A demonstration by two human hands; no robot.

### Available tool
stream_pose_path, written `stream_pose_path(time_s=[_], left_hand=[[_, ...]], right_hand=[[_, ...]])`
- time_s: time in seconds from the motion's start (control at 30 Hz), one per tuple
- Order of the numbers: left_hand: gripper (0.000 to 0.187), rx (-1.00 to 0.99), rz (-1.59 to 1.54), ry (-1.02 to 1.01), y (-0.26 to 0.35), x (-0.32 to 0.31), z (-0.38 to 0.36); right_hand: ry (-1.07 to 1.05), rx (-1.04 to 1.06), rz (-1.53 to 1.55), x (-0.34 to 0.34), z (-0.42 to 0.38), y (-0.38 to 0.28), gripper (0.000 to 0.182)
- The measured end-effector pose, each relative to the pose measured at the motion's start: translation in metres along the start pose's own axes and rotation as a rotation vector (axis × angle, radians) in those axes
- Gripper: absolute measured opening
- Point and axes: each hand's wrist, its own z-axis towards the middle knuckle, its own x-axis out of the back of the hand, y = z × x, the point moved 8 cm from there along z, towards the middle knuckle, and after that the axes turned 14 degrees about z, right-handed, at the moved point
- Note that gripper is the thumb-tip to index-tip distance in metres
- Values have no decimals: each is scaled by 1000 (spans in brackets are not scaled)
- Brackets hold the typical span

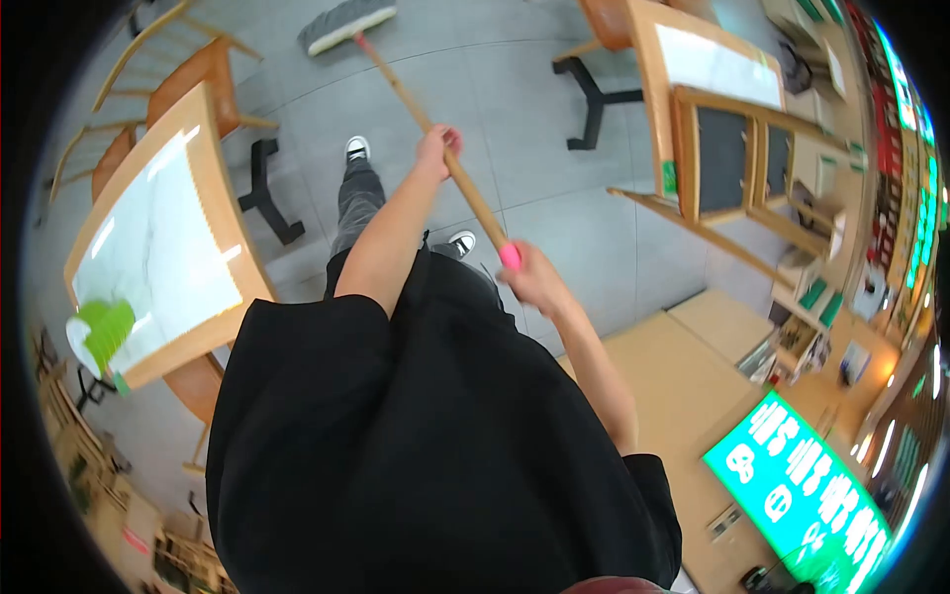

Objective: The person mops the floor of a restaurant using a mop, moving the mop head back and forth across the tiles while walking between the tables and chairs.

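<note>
A push broom with a grey brush head (344, 24) rests on the grey tiled floor ahead of me. Its long wooden handle (416, 109) runs back toward me and ends in a pink cap (511, 256). My left hand (436, 149) grips the handle partway down. My right hand (531, 277) holds the top end just below the pink cap. My black shirt and grey trousers fill the lower middle, with my black-and-white shoes (357, 149) on the floor.
A wooden table with a white top (213, 198) and a green object (105, 331) on it stands at the left, with chairs (203, 74) behind. Another table and upturned chairs (727, 148) stand at the right. A wooden counter (683, 386) and a green sign (807, 490) lie lower right.
</note>
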Motion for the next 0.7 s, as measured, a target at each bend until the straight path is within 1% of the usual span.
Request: stream_pose_path(time_s=[0.07,0.1,0.13,0.17,0.2,0.23,0.27,0.33,0.37,0.43,0.47,0.5,0.53,0.57,0.6,0.67,0.7], left_hand=[[13,335,89,210,-51,1,-21],[12,489,134,325,-73,5,-39],[11,431,315,283,-101,1,-46],[10,373,494,244,-137,-2,-59],[8,440,567,179,-165,-8,-87],[7,506,639,115,-186,-17,-109],[8,543,659,59,-204,-23,-124],[11,632,682,-50,-235,-30,-147],[9,618,689,-64,-238,-31,-145],[5,590,694,-91,-245,-24,-131],[5,574,745,-119,-241,-18,-120],[4,557,789,-144,-231,-8,-105],[4,536,826,-166,-220,0,-87],[3,524,808,-196,-215,7,-71],[4,516,748,-184,-203,5,-67],[5,508,636,-162,-182,5,-60],[6,446,629,-162,-168,5,-51]], right_hand=[[42,-92,15,26,-66,35,22],[73,-17,-8,40,-89,60,21],[103,58,-30,52,-110,86,21],[147,43,-32,64,-136,103,21],[190,30,-34,76,-158,114,20],[180,-7,-37,86,-177,130,22],[165,-59,-40,93,-194,147,24],[165,-96,-79,103,-218,158,24],[167,-107,-101,105,-222,157,24],[175,-244,108,93,-214,148,24],[171,-310,202,82,-204,142,25],[144,-275,230,68,-184,141,25],[130,-291,249,61,-174,133,25],[110,-308,259,55,-164,125,24],[86,-331,268,49,-156,118,24],[92,-312,250,42,-140,102,23],[93,-301,234,37,-126,100,23]])
